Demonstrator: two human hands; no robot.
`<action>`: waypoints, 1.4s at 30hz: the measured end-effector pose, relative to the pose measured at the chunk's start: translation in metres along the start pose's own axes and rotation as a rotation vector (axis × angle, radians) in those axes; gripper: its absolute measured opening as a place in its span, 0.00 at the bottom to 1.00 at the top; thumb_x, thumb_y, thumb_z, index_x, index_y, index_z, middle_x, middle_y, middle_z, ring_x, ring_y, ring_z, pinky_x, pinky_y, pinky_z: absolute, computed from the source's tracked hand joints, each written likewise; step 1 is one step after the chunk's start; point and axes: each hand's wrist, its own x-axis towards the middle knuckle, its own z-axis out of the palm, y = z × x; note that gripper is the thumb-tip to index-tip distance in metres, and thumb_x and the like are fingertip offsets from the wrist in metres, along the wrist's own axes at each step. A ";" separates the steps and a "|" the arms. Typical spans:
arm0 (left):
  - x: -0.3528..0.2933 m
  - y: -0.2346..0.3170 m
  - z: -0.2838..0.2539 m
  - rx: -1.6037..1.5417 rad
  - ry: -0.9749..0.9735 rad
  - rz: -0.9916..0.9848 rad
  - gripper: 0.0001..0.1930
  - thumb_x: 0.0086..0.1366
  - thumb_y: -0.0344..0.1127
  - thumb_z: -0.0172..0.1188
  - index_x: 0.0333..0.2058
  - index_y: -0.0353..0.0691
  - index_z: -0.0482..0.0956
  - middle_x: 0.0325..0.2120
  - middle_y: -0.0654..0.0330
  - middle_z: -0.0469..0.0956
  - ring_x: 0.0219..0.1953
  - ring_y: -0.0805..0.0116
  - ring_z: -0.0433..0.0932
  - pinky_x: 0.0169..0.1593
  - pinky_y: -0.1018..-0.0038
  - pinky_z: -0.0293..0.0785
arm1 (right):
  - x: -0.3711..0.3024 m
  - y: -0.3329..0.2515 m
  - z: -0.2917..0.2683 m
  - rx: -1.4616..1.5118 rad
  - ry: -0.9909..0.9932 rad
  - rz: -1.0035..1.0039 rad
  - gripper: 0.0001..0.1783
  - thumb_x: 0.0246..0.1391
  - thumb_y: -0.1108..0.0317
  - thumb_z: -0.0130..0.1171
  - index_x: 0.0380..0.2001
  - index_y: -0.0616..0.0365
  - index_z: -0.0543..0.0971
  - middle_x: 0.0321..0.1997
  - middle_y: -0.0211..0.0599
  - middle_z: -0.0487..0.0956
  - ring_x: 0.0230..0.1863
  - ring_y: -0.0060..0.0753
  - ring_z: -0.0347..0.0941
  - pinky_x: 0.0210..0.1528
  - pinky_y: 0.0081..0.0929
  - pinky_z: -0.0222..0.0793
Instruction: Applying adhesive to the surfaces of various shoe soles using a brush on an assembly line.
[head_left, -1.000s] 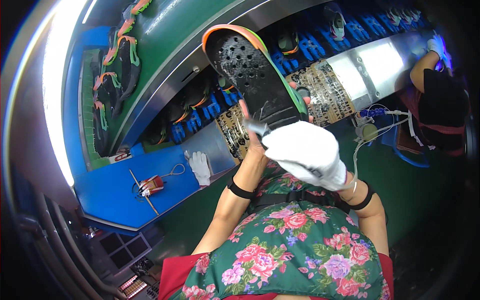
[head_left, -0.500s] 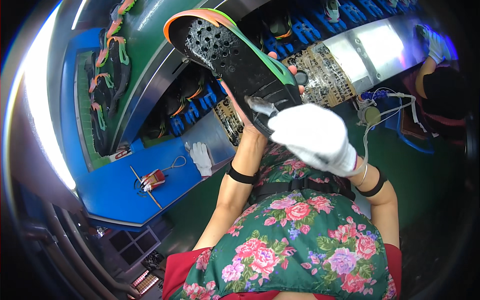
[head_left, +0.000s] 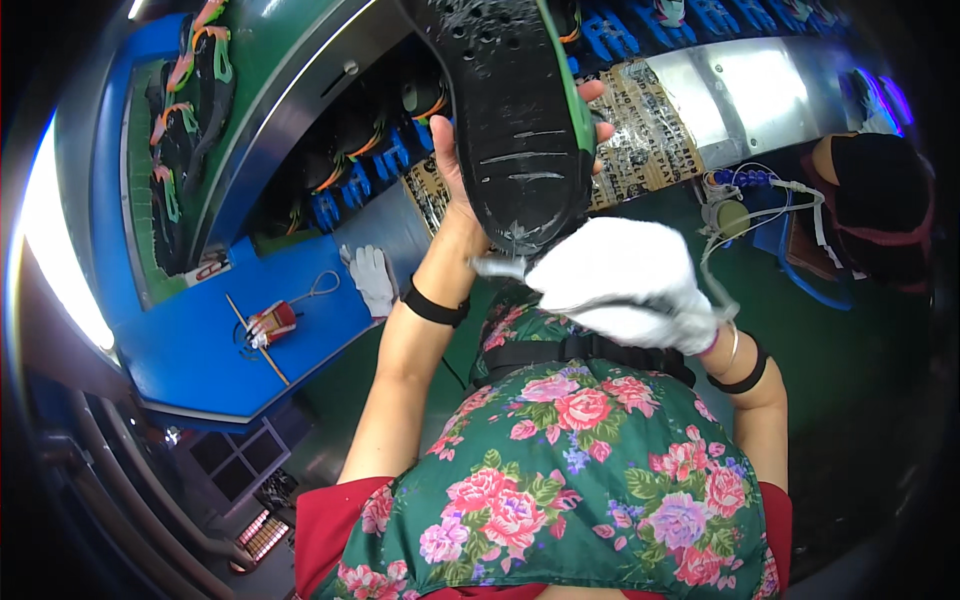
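Currently, black-soled shoe (head_left: 525, 150) at upper centre of frame, sole toward camera, gripped along both sides by bare left hand (head_left: 453, 175). White-gloved right hand (head_left: 622, 278), right of centre, closed round small tool (head_left: 498, 267), tip blurred.

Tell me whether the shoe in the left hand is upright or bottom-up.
Bottom-up: the shoe in the left hand shows its black underside to the camera, green side visible along its right edge.

A bright lamp (head_left: 50, 250) glares at left; metal (head_left: 755, 90) at upper right reflects white. The right glove (head_left: 620, 262) looks washed out, the tool (head_left: 500, 267) blurred. Edges curve into darkness.
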 end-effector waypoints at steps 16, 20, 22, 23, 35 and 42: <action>-0.023 0.027 -0.007 0.307 0.315 -0.383 0.53 0.59 0.68 0.57 0.73 0.37 0.54 0.68 0.31 0.59 0.64 0.33 0.69 0.65 0.45 0.69 | 0.006 -0.012 -0.001 -0.228 -0.089 0.023 0.16 0.46 0.74 0.72 0.41 0.52 0.87 0.43 0.36 0.87 0.45 0.41 0.84 0.47 0.34 0.79; -0.025 0.036 -0.013 0.107 0.415 -0.354 0.28 0.64 0.43 0.60 0.57 0.28 0.76 0.50 0.41 0.81 0.48 0.51 0.85 0.58 0.58 0.81 | -0.011 -0.006 0.019 -0.255 -0.168 -0.066 0.18 0.45 0.76 0.70 0.43 0.52 0.87 0.43 0.35 0.87 0.45 0.42 0.84 0.48 0.35 0.80; -0.027 0.037 -0.009 0.123 0.425 -0.332 0.28 0.64 0.43 0.60 0.56 0.28 0.76 0.50 0.42 0.81 0.48 0.51 0.85 0.58 0.58 0.81 | -0.004 -0.016 0.019 -0.125 -0.150 -0.017 0.15 0.46 0.76 0.70 0.39 0.52 0.88 0.42 0.35 0.87 0.44 0.41 0.85 0.46 0.34 0.80; -0.028 0.038 -0.007 0.137 0.431 -0.316 0.27 0.64 0.43 0.60 0.56 0.28 0.76 0.50 0.42 0.82 0.48 0.52 0.85 0.57 0.59 0.81 | 0.002 -0.018 0.015 -0.047 -0.169 0.004 0.13 0.46 0.76 0.71 0.38 0.52 0.88 0.42 0.36 0.88 0.43 0.40 0.85 0.46 0.33 0.80; -0.063 0.012 -0.007 -0.188 0.404 -0.206 0.36 0.72 0.59 0.48 0.66 0.34 0.68 0.59 0.44 0.76 0.58 0.49 0.79 0.64 0.57 0.73 | 0.022 0.004 -0.008 -0.202 0.151 0.214 0.11 0.47 0.81 0.70 0.36 0.58 0.88 0.41 0.40 0.88 0.41 0.35 0.85 0.46 0.30 0.79; -0.095 -0.003 -0.008 -0.486 0.294 -0.106 0.38 0.73 0.62 0.42 0.68 0.35 0.63 0.60 0.41 0.74 0.61 0.41 0.75 0.66 0.46 0.70 | 0.052 -0.005 -0.009 -0.459 0.124 -0.057 0.08 0.47 0.78 0.71 0.32 0.55 0.87 0.37 0.36 0.88 0.41 0.37 0.85 0.45 0.31 0.79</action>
